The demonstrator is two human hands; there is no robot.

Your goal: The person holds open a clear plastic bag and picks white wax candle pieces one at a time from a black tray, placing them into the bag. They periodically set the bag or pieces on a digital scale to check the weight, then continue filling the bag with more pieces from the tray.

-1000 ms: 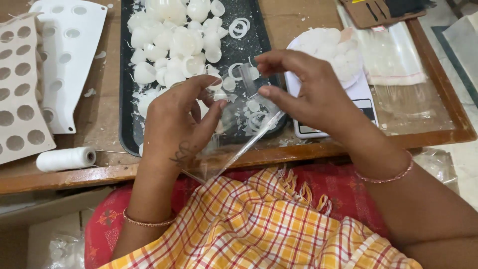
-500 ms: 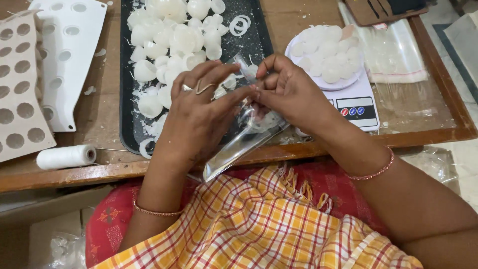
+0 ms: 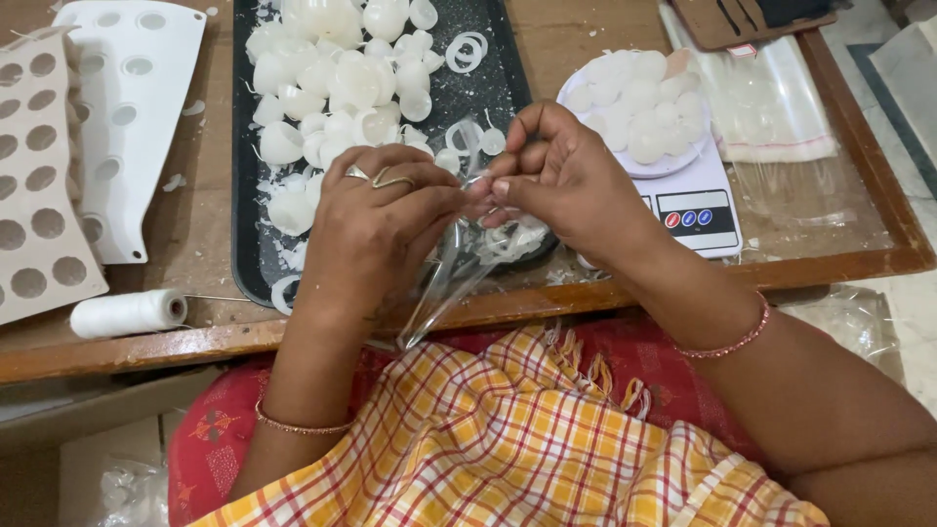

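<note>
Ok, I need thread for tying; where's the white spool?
The white thread spool lies at the table's near left edge, below the white perforated mould.

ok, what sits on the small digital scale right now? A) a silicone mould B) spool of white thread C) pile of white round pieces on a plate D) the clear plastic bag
C: the scale carries a plate heaped with white round pieces; the thread spool lies far left.

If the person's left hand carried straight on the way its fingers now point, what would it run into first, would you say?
The left hand points rightward, and its fingertips already meet the right hand at the mouth of the clear plastic bag both pinch. So it would likely press into those right fingers first.
</note>
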